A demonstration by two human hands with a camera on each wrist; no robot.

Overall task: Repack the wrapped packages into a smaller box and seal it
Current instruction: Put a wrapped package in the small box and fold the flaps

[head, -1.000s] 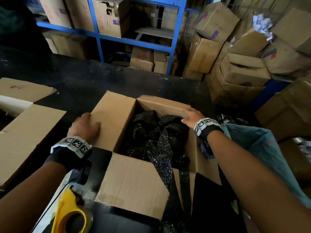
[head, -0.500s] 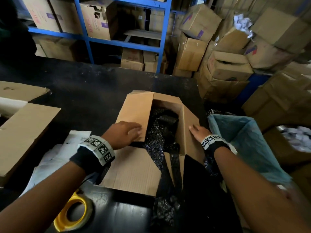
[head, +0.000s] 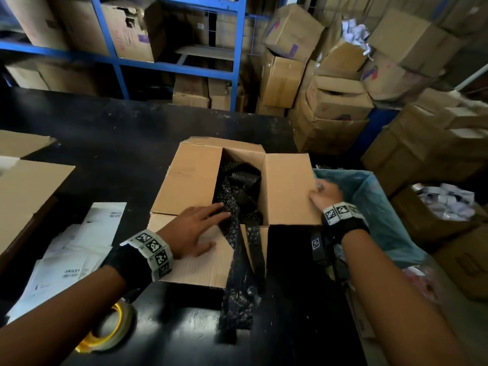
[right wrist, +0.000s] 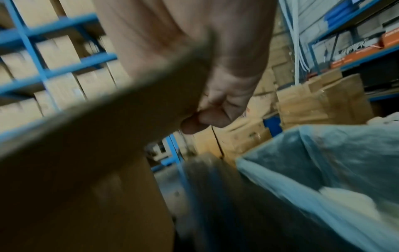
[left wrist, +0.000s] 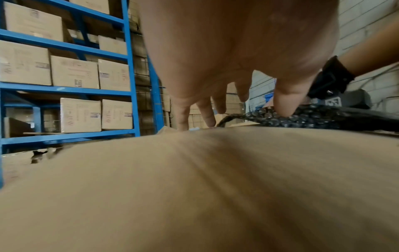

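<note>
A brown cardboard box [head: 190,180] sits open on the black table, with black bubble-wrapped packages [head: 237,191] inside. A strip of the black wrap [head: 237,286] hangs out over the near side. My left hand [head: 195,228] lies flat on the near flap [head: 200,262], fingers straight and reaching onto the wrap. The left wrist view shows the fingers [left wrist: 207,116] above the flap [left wrist: 194,187] and the wrap [left wrist: 302,117]. My right hand [head: 324,194] grips the outer edge of the right flap [head: 287,191]. In the right wrist view its fingers [right wrist: 215,110] curl round the flap [right wrist: 86,145].
A tape roll [head: 111,331] lies at the near left, beside white papers [head: 79,247]. A large flat cardboard box [head: 26,194] is at the far left. A bin with a blue bag [head: 369,207] stands right of the table. Blue shelving [head: 237,48] and stacked cartons are behind.
My left hand has slid off the left flap onto the near flap and the wrap. The right flap has swung down toward level, my right hand now at its outer edge.
</note>
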